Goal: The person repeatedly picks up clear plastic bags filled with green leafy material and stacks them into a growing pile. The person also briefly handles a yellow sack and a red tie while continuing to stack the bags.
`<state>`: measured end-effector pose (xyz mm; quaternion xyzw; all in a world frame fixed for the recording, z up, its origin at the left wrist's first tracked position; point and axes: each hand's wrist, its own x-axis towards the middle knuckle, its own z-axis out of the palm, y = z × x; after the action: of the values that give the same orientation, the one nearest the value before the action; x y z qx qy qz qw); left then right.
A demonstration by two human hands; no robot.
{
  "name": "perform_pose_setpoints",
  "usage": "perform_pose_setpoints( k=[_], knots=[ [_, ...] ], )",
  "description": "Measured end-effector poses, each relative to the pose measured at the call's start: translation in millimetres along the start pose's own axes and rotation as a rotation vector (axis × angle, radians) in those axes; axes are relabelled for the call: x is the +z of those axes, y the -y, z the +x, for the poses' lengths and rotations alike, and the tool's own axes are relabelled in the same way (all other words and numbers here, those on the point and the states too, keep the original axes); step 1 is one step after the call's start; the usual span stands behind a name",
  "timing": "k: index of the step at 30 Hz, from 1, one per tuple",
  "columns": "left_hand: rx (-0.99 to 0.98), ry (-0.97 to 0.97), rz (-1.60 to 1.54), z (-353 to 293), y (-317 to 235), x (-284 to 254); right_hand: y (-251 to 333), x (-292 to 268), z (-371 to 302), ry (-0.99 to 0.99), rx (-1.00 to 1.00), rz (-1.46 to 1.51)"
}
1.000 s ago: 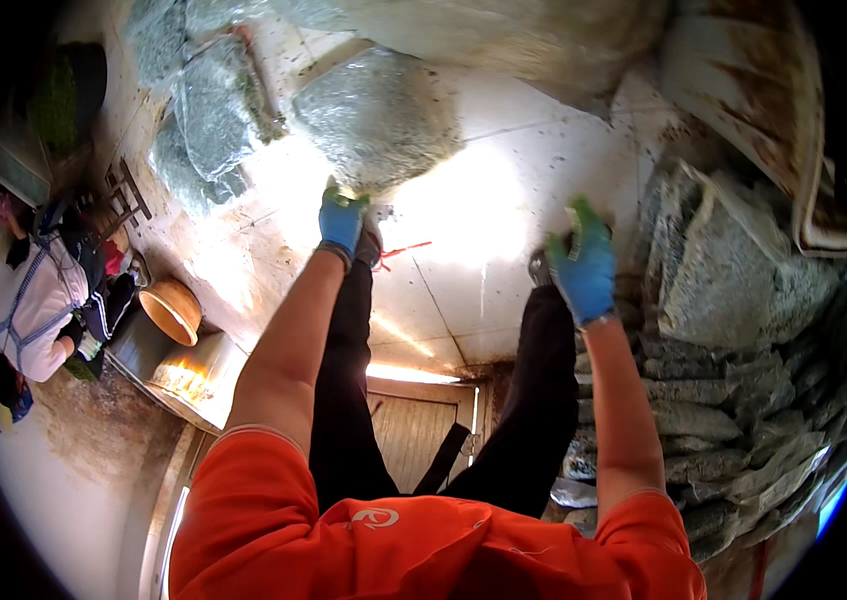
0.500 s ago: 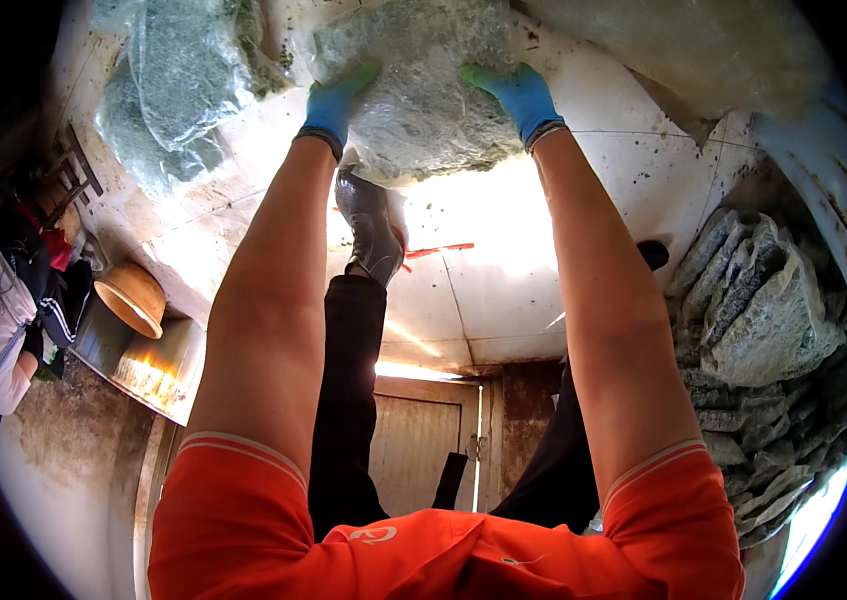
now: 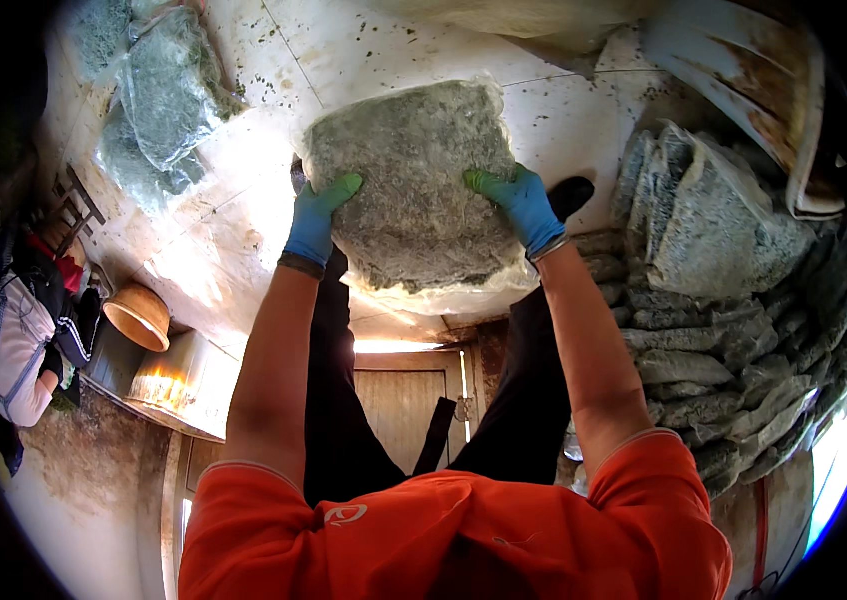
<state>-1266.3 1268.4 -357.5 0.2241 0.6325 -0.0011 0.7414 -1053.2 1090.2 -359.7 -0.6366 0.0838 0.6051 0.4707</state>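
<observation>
A flat, squarish clear plastic bag (image 3: 419,150) is packed with dark green, fine-textured material that I cannot make out further. My left hand (image 3: 316,220), in a blue glove with green fingertips, grips its left edge, thumb on top. On the opposite edge my right hand (image 3: 524,205), gloved alike, grips with its thumb on top too. The bag is held up between my arms, above the floor and in front of my legs. The fingers beneath the bag are hidden.
To the right rises a stack of similar filled bags (image 3: 684,368), with a larger bag (image 3: 719,225) on top. Other filled bags (image 3: 169,85) lie at far left on the pale tiled floor (image 3: 274,60). A brown basin (image 3: 139,315) and a seated person (image 3: 24,335) are at left.
The bag has come nearer my body, held in both hands, and more of its top shows. My view has turned, bringing the right-hand stack further into it.
</observation>
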Motion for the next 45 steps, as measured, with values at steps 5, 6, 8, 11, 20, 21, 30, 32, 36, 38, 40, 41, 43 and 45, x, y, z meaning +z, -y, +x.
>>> perform_pose_setpoints(
  k=[5, 6, 8, 11, 20, 21, 30, 32, 36, 38, 40, 41, 43, 45],
  knots=[
    [0.148, -0.127, 0.162, -54, -20, 33, 35, 5, -57, -0.159, -0.103, -0.105],
    [0.211, -0.134, 0.203, -63, -24, 38, 38, 7, -64, -0.179, -0.107, -0.124],
    [0.318, -0.158, 0.294, -75, -35, 39, 46, 7, -76, -0.178, -0.08, -0.112],
    [0.317, -0.183, 0.471, -96, -67, 54, 51, 14, -93, -0.125, -0.156, 0.011],
    [0.404, 0.207, 0.475, -142, -36, 102, 141, -51, -202, -0.233, -0.228, -0.132],
    [0.355, 0.279, 0.398, -140, -37, 113, 147, -73, -216, -0.232, -0.184, -0.119],
    [-0.116, 0.607, 0.409, -210, 69, 360, 148, -342, -312, -0.433, -0.139, -0.322],
    [-0.072, 0.616, 0.452, -216, 92, 419, 159, -401, -327, -0.486, -0.177, -0.343],
    [-0.012, 0.69, 0.431, -233, 131, 548, 214, -515, -357, -0.617, -0.113, -0.733],
    [-0.016, 0.696, 0.469, -230, 160, 599, 213, -575, -368, -0.665, -0.169, -0.677],
    [-0.024, 0.747, 0.425, -227, 186, 638, 224, -610, -377, -0.757, -0.241, -0.676],
    [-0.043, 0.783, 0.406, -224, 202, 655, 209, -635, -374, -0.816, -0.256, -0.715],
    [0.02, 0.812, 0.472, -200, 238, 687, 185, -682, -363, -0.914, -0.261, -0.725],
    [0.08, 0.726, 0.639, -163, 272, 709, 172, -706, -345, -0.876, -0.171, -0.5]
  ],
)
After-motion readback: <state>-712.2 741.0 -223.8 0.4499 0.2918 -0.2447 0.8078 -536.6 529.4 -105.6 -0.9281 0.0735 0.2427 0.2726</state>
